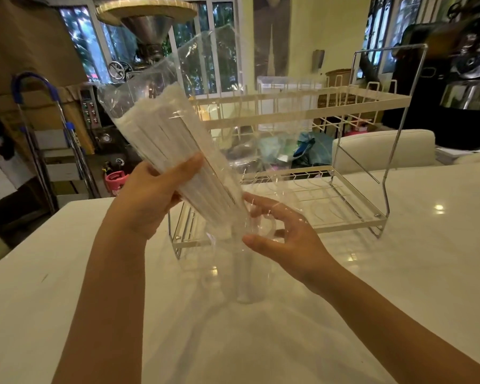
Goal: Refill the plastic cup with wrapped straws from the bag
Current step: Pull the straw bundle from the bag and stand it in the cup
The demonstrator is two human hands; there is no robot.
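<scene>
While my left hand [150, 195] grips the tilted bag [178, 139] of wrapped straws [161, 128], its lower end points into the plastic cup [244, 273]. My right hand [286, 239] is loosely open at the cup's rim, holding nothing firmly.

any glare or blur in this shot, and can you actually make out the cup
Head view: ceiling lights glare off the glossy white table; wide-angle bending curves the dish rack and room edges; the clear plastic cup is faint, nearly lost against the table; the bag glints, though the wrapped straws read clearly; both hands look sharp, the background soft.
</scene>
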